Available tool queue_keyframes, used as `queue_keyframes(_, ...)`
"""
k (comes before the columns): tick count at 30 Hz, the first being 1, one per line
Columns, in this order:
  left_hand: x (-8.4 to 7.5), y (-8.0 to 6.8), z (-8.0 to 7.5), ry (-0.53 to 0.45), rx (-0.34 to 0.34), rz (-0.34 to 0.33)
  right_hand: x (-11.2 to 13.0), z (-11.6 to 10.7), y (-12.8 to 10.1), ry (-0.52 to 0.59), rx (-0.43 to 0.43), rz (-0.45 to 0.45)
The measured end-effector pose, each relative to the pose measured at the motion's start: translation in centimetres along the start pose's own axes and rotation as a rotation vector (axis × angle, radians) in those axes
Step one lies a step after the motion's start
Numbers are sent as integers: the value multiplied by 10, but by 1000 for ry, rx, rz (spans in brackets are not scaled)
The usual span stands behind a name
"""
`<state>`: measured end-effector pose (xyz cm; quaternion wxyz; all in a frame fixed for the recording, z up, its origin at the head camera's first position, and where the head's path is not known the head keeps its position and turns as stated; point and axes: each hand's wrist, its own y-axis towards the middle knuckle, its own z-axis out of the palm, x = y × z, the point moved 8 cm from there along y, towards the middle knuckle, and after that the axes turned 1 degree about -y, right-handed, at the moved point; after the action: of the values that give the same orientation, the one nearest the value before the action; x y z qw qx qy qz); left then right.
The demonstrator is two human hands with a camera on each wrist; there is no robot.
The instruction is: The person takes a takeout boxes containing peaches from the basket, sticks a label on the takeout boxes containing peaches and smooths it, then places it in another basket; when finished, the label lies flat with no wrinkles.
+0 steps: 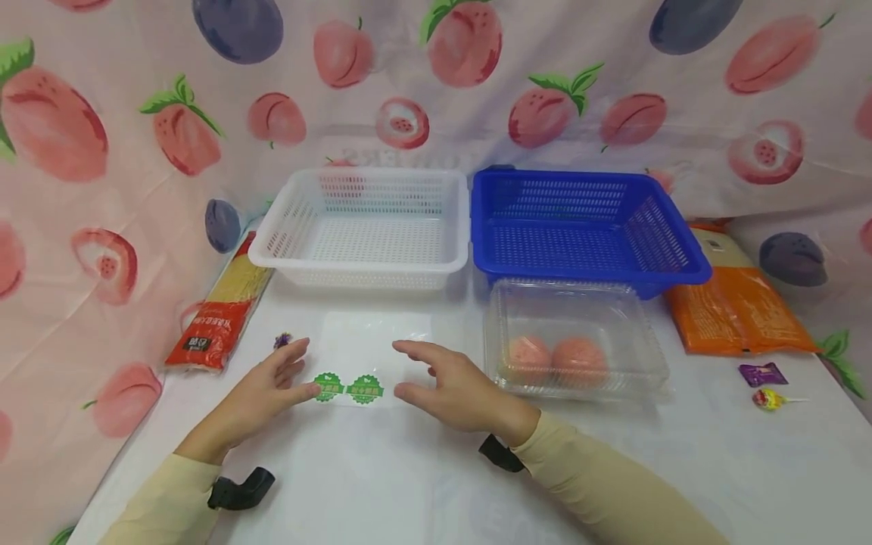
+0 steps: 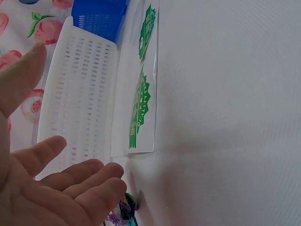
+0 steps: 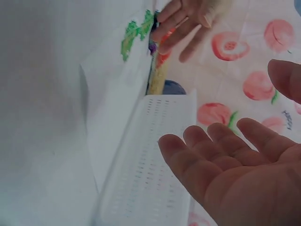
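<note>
In the head view my left hand (image 1: 259, 393) is held over the table at the left of a pale sheet (image 1: 371, 344), fingers loosely bent and nothing in them. Two round green stickers (image 1: 365, 389) with scalloped edges lie along the sheet's near edge. My right hand (image 1: 453, 387) hovers on the other side, palm turned inward, also holding nothing. In the left wrist view the fingers (image 2: 77, 181) are spread apart beside the stickers (image 2: 140, 110). The right wrist view shows relaxed fingers (image 3: 211, 155) in front of the white basket (image 3: 141, 169).
A blue basket (image 1: 681, 253) stands right of the white one. Before it sits a clear lidded box (image 1: 633, 341) with two pink balls (image 1: 579, 362). A red-and-yellow packet (image 1: 214, 325), an orange bag (image 1: 739, 310), a purple wrapped candy (image 1: 763, 374) and a lollipop (image 1: 768, 399) lie at the sides.
</note>
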<state>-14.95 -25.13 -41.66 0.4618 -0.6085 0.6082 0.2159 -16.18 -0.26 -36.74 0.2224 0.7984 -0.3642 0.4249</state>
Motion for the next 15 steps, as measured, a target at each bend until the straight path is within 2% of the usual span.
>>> queue_keyframes(5,1,2,3,-22,26,-28,-12,16,7,-54,51,63)
queue_keyframes(10,-1,3,8,-47,40,-25,-24,29,8,-91,105,133)
queue_keyframes(15,-1,5,8,-33,23,-32,-30,32,10,-118,103,162)
